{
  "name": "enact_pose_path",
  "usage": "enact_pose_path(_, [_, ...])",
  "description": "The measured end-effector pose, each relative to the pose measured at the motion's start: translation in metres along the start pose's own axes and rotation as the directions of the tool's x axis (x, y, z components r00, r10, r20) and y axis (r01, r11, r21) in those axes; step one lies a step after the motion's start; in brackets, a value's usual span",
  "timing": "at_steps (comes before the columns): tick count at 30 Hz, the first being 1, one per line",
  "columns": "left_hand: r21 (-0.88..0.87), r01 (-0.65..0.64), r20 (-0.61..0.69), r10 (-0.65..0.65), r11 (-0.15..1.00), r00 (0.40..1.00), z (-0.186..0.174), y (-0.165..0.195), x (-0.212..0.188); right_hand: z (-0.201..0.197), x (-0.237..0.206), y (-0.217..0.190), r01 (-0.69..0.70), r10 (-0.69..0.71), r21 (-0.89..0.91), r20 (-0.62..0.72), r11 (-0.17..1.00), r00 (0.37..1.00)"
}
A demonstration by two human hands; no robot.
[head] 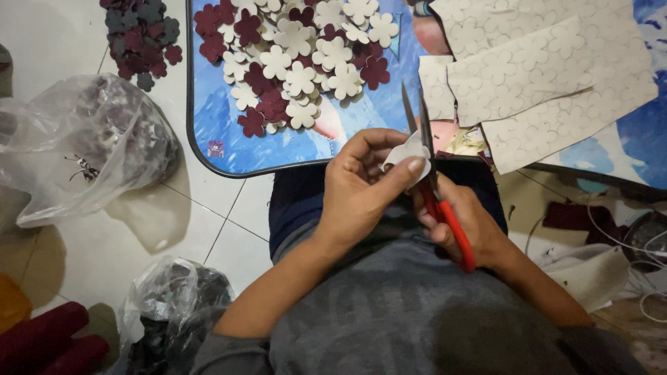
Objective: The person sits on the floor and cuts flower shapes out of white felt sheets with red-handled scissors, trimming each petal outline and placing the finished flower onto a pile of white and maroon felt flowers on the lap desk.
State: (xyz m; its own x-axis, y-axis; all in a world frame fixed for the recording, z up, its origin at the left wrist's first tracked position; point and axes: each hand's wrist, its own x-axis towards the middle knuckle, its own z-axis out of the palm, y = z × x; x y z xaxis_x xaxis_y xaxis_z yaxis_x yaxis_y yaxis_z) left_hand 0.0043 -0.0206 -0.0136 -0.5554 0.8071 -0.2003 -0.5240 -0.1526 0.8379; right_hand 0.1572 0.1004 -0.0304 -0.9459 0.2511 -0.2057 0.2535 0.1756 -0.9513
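My left hand (365, 184) pinches a small piece of cream felt (408, 151) between thumb and fingers. My right hand (469, 226) grips red-handled scissors (425, 149), whose open blades point away from me and straddle the felt piece. Both hands hover over my lap at the near edge of a low blue table (229, 149). On the table lies a heap of cut flower shapes (295, 59), cream and maroon. Cream felt sheets (535, 69) with flower outlines drawn on them lie at the table's right.
A clear plastic bag (90, 146) of dark pieces lies on the white tiled floor at left, another bag (170, 298) nearer me. Dark flower cut-outs (142, 35) sit on the floor at top left. Scraps and white cords (625, 236) lie at right.
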Motion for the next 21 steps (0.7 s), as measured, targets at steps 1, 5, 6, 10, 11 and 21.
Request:
enact_pose_path(1, [0.006, -0.019, -0.012, 0.019, 1.0, 1.0, 0.001, -0.001, 0.001, -0.001, -0.001, 0.0, -0.01, 0.01, 0.01, 0.008, 1.0, 1.0])
enact_pose_path(5, [0.02, -0.063, -0.015, 0.063, 0.998, 0.998, 0.005, -0.001, 0.0, -0.007, -0.004, -0.004, 0.016, -0.015, -0.03, 0.022, 0.999, 1.0])
enact_pose_path(6, [0.02, -0.065, 0.004, 0.065, 0.998, 0.998, 0.007, 0.0, 0.0, -0.009, -0.005, -0.005, 0.038, -0.037, -0.062, 0.014, 0.997, 0.999])
enact_pose_path(10, [0.146, -0.035, 0.021, 0.032, 0.989, 0.999, 0.013, 0.003, 0.0, -0.013, -0.006, -0.006, 0.052, -0.05, -0.062, 0.036, 0.997, 0.998])
enact_pose_path(11, [0.185, -0.04, 0.02, 0.037, 0.982, 0.999, 0.013, 0.005, -0.001, -0.014, -0.006, -0.005, 0.04, -0.038, -0.062, 0.038, 0.997, 0.999])
enact_pose_path(21, [0.152, 0.001, 0.008, -0.003, 0.988, 1.0, 0.012, 0.014, 0.0, -0.014, -0.007, -0.004, -0.008, 0.009, -0.006, 0.033, 1.0, 0.999])
